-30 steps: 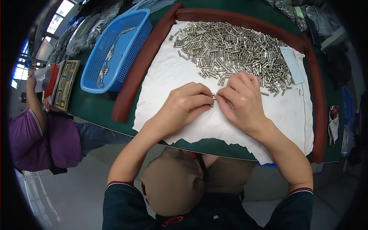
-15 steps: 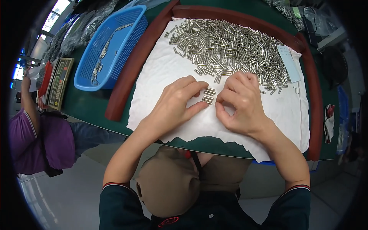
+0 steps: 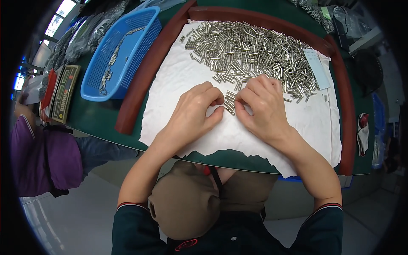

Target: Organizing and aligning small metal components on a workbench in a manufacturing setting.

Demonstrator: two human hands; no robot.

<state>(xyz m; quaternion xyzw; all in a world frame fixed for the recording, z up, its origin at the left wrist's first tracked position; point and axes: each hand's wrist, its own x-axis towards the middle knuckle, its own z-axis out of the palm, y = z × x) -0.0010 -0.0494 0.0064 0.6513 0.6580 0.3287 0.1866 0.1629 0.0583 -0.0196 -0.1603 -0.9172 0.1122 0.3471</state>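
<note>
A short row of slim silver metal pins (image 3: 230,103) lies slanted side by side on a white cloth (image 3: 178,136), between my hands. My left hand (image 3: 193,108) is at the row's left ends, its fingers curled and its thumb tip a little apart from the forefinger; nothing shows between them. On the other side, my right hand (image 3: 264,109) has its fingers bent and its thumb and forefinger drawn together against the right ends of the pins. Whatever that pinch holds is hidden. Beyond the hands spreads a large heap of similar pins (image 3: 250,49).
Dark red rails (image 3: 138,91) border the cloth on the left, back and right. A blue basket (image 3: 123,78) with metal pieces stands left. A pale blue paper slip (image 3: 316,68) lies beside the heap. A person in purple (image 3: 59,159) is at the far left.
The row of pins has gone from nearly level to a slant. My left thumb has drawn closer to its forefinger. My right hand has shifted slightly left, up against the pins.
</note>
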